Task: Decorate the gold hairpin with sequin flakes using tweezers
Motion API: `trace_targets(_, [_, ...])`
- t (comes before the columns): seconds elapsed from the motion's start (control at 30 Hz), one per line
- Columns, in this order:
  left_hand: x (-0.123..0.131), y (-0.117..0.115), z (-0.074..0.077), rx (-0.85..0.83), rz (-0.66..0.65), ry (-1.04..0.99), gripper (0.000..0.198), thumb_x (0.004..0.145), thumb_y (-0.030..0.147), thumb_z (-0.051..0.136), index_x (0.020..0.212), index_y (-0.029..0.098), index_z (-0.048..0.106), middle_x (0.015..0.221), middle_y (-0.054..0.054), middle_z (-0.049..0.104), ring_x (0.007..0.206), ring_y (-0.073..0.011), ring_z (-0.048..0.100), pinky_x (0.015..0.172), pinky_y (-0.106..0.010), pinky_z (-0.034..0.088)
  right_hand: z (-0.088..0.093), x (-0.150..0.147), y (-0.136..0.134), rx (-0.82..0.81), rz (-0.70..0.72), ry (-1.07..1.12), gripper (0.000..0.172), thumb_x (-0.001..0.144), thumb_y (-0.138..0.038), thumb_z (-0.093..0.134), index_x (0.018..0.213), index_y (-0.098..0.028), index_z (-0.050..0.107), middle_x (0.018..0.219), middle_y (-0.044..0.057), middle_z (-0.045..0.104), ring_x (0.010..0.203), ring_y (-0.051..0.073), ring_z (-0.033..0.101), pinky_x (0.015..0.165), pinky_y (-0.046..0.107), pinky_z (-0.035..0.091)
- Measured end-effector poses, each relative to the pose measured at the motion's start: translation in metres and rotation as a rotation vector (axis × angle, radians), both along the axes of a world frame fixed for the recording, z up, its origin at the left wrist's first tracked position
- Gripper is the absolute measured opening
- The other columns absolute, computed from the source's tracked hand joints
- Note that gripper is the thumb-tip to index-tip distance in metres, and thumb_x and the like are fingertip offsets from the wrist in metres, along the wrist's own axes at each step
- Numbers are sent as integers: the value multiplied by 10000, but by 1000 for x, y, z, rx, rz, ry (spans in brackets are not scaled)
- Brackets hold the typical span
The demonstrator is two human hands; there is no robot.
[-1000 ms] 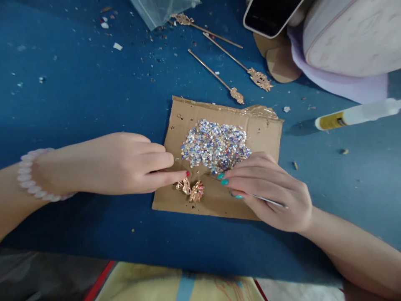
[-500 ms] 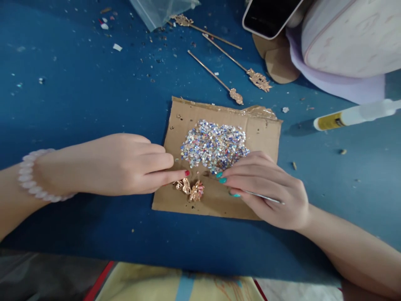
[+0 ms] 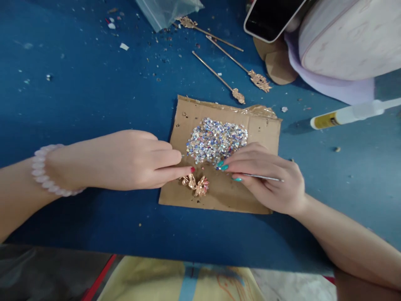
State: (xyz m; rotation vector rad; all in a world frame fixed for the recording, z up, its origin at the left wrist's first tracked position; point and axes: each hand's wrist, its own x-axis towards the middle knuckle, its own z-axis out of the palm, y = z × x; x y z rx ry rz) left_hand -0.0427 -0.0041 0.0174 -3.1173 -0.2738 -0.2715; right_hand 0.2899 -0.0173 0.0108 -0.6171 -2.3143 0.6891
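Observation:
My left hand has its fingers curled and its red-nailed index finger stretched along a gold flower-shaped ornament. The ornament has pink stones at its right side, and its left end runs under that finger; the grip itself is hidden beneath the hand. In my right hand is a thin silver tool, pinched so that its working tip is hidden by the fingers. Those turquoise-nailed fingertips are at the lower edge of a pile of small shiny rhinestones. Pile and ornament lie over a piece of cardboard.
Gold hair sticks lie beyond the cardboard. Near them are a plastic bag, a phone and a large pale rounded object. A glue bottle lies at the right. Scattered bits dot the blue table.
The whole view has shifted slightly. My right fingertips have moved a little away from me, towards the pile, and the silver tool lies flatter. My left hand keeps its place by the ornament.

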Motion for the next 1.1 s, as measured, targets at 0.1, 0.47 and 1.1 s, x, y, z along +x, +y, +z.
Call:
trace_targets(0.1, [1, 0, -1, -16, 3, 13, 472, 1158, 47, 297, 1447, 154, 655, 880, -2, 664, 758, -151, 595, 627, -322, 370, 0, -1, -1, -9, 32, 1, 95, 1083, -178, 682, 1089, -156, 774, 1009, 110, 880, 953, 212, 863, 919, 384, 691])
trace_targets(0.47, [2, 0, 1, 36, -9, -20, 463, 1163, 71, 323, 1332, 144, 748, 869, -21, 691, 750, -181, 618, 648, -356, 415, 1, -3, -3, -5, 72, -6, 133, 1119, -236, 644, 1105, -183, 765, 1007, 100, 874, 945, 210, 859, 907, 409, 708])
trace_targets(1.1, [-5, 0, -4, -126, 36, 6, 427, 1183, 107, 355, 1459, 201, 668, 958, -14, 708, 835, -159, 637, 700, -298, 416, 2, -5, -2, -50, 72, -1, 137, 1117, -214, 644, 1117, -202, 780, 1021, 87, 878, 967, 204, 861, 925, 412, 707])
